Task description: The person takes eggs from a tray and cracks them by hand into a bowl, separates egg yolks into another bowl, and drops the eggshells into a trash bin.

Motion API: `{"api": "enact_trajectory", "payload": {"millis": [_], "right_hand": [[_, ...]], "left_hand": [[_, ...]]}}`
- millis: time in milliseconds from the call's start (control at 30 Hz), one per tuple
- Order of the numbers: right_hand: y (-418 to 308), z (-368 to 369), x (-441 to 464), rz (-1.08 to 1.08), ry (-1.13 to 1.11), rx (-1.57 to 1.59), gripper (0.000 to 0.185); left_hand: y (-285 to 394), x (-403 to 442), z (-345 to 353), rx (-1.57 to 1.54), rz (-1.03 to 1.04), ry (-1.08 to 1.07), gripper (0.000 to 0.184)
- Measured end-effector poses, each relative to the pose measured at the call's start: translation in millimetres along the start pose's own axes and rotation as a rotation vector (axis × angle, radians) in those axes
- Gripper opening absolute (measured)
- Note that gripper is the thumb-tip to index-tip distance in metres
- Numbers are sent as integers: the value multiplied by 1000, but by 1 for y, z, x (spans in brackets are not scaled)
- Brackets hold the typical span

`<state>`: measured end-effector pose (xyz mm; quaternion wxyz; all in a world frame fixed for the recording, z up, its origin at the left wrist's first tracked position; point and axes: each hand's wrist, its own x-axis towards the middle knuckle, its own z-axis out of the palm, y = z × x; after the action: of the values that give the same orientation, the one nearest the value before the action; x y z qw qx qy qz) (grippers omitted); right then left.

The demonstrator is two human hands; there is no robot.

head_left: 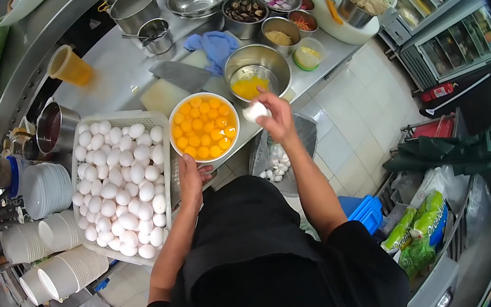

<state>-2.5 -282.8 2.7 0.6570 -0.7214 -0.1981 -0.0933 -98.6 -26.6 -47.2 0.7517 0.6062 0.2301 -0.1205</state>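
My right hand (278, 115) grips a white egg (256, 112) beside the near rim of a steel bowl (274, 64); whether the shell is whole I cannot tell. Yellow egg (250, 87) lies at the bottom of that steel bowl. To its left, a white round bowl (234, 106) is filled with many yolks (204, 125). My left hand (194, 178) is at the lower left rim of the white bowl, fingers apart, with fingertips touching it or very close. A large plastic tray (167, 164) heaped with white eggs (122, 189) stands left of this hand.
A cleaver (180, 76) lies on a cutting board behind the white bowl, near a blue cloth (212, 50). Steel bowls of chopped ingredients line the back. Below the counter edge, a lined bin (301, 139) holds eggshells. Stacked plates (46, 189) and an orange-tinted jug (70, 66) are at left.
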Motion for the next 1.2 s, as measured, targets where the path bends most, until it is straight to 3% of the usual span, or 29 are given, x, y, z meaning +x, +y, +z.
{"api": "enact_trajectory", "payload": {"millis": [67, 133, 167, 467, 567, 633, 800, 867, 1000, 1133, 1200], "right_hand": [[-2, 1, 21, 45, 56, 67, 31], [6, -5, 38, 422, -147, 105, 27], [9, -5, 42, 431, -166, 123, 27], [9, 8, 38, 380, -147, 316, 29], [7, 15, 32, 276, -70, 255, 34], [-5, 18, 30, 98, -29, -10, 40], [-19, 15, 23, 172, 36, 88, 50], [-26, 17, 22, 165, 143, 327, 53], [-21, 21, 11, 168, 112, 416, 50], [-19, 30, 4, 178, 87, 423, 48], [-15, 30, 3, 274, 3, 148, 47]], "left_hand": [[-2, -3, 7, -13, -15, -6, 55], [-8, -1, 10, -50, -21, -41, 56], [-13, -1, 10, -93, -36, -69, 57], [-25, -4, 21, -95, -22, -111, 64], [-28, -7, 24, -86, -20, -134, 67], [-23, -11, 26, -53, -14, -125, 74], [-16, -17, 31, -18, -22, -168, 75], [-17, -17, 31, -11, -31, -192, 75], [-19, -19, 33, 0, -67, -258, 75], [-7, -21, 27, 90, -118, -278, 74], [8, -26, 13, 196, -145, -284, 74]]}}
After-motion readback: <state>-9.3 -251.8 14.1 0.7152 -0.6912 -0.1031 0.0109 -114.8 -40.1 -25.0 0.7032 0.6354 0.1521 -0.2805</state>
